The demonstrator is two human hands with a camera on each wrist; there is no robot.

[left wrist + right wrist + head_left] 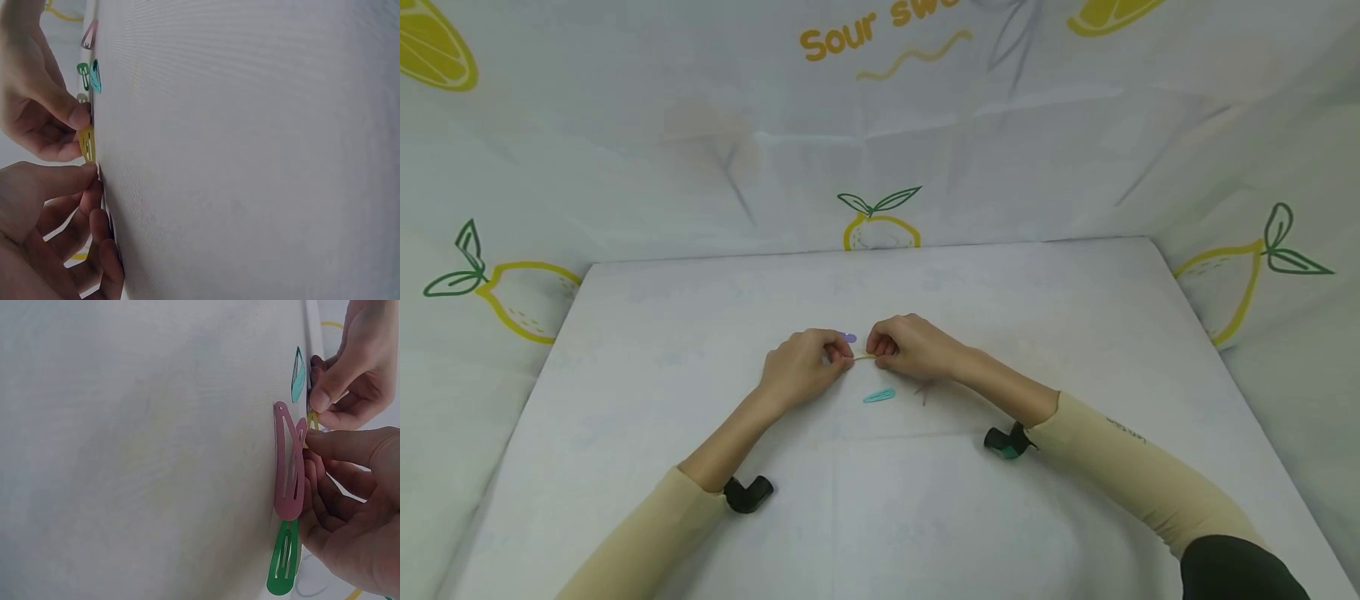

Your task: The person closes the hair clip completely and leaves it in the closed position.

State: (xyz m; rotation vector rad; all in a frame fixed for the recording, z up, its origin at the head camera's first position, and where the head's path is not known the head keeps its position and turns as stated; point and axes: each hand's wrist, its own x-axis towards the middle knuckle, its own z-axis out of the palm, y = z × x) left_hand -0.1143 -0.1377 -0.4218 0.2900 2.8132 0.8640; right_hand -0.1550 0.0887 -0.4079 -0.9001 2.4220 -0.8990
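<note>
A yellow snap hair clip [87, 145] is held between both hands, one end in each, just above the table. My left hand [805, 367] pinches one end between thumb and fingertips. The other end is pinched by my right hand [917, 346], whose fingertips cover part of it. On the table nearer to me lies a teal hair clip [879, 395]. A pink hair clip [289, 462], its two parts spread apart, lies beside the right hand. Beyond it in the right wrist view is a green hair clip [284, 559]. Behind the left fingers a purple clip [849, 337] is partly hidden.
The white-covered table [850, 508] carries the clips near its middle. A white curtain [700, 167] with lemon prints hangs behind it and at both sides. Black wrist cameras [748, 494] sit under the forearms, close to the tabletop.
</note>
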